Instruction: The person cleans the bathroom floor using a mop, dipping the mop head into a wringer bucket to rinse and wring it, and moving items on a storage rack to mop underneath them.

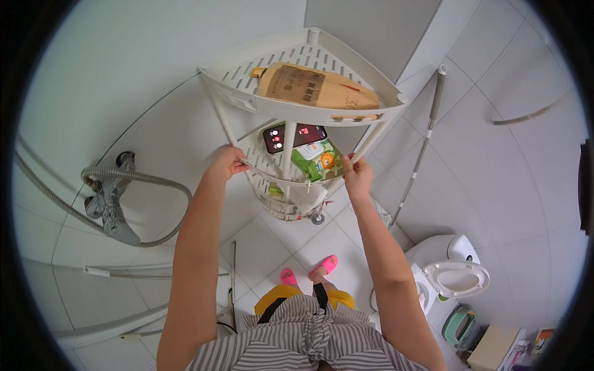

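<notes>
A white plastic corner shelf rack (pixel 278 109) stands before me. My left hand (pixel 227 162) grips the left corner of its middle tier (pixel 260 160), fingers at the rim. On the opposite side, my right hand (pixel 358 178) holds the same tier's right corner beside the post (pixel 371 141). A phone (pixel 304 134) with a lit screen lies on this tier, next to a green wipes packet (pixel 325 160) with a cartoon lion. Above it, the top tier carries a large tan pouch (pixel 338 90) with a yellow cap, lying on its side. The lower tier's contents are partly hidden.
A wall tap (pixel 113 213) with a looped metal hose (pixel 185 190) is at left. To the right, a long pole (pixel 420 157) leans on the tiled wall near a toilet (pixel 457 278) with its seat raised. A floor drain (pixel 318 218) lies below the rack.
</notes>
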A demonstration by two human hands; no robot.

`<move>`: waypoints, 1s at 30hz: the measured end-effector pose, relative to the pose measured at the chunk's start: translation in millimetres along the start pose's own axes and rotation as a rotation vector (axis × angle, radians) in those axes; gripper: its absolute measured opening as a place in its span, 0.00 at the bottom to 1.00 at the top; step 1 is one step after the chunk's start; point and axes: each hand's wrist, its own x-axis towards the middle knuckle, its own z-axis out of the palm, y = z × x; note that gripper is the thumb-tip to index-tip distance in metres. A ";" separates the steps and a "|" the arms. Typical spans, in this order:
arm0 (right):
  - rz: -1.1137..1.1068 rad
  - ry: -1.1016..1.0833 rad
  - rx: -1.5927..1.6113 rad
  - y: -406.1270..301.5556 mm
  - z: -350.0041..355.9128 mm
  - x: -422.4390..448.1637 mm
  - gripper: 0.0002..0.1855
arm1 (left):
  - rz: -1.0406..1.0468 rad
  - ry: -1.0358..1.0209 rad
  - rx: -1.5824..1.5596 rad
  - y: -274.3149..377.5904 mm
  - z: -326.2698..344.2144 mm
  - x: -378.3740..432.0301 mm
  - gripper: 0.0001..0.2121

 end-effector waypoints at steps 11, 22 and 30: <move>-0.157 -0.172 -0.519 -2.0 -9.5 15.4 0.17 | 0.048 0.108 -0.083 -17.9 1.1 1.5 0.10; 0.008 -0.362 -0.433 -9.2 -30.9 17.1 0.26 | 0.126 0.091 -0.090 -31.7 5.0 -4.1 0.18; 0.024 -0.429 -0.416 -9.1 -63.6 6.3 0.30 | 0.132 0.193 -0.428 -56.0 5.0 -19.0 0.25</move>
